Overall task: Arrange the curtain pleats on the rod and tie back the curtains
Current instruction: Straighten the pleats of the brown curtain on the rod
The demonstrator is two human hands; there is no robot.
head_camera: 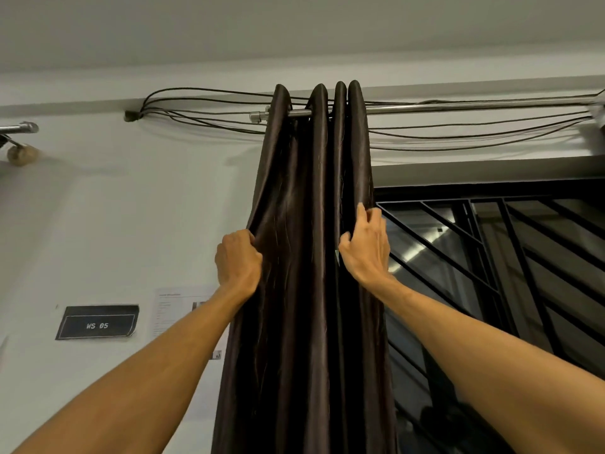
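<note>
A dark brown satin curtain (304, 290) hangs bunched in several tight pleats from a silver rod (458, 108), gathered near the rod's left end cap (257, 117). My left hand (237, 260) grips the curtain's left edge, fingers curled round the outer fold. My right hand (366, 247) holds the right edge, thumb on the front of the last pleat and fingers wrapped behind it. Both hands sit about a third of the way down from the rod. No tieback is in view.
Several black cables (203, 106) run along the wall behind the rod. A window with a black metal grille (491, 257) is at the right. A "WS 05" sign (98, 322) and a paper sheet (176, 309) are on the left wall; another rod end (19, 129) is at far left.
</note>
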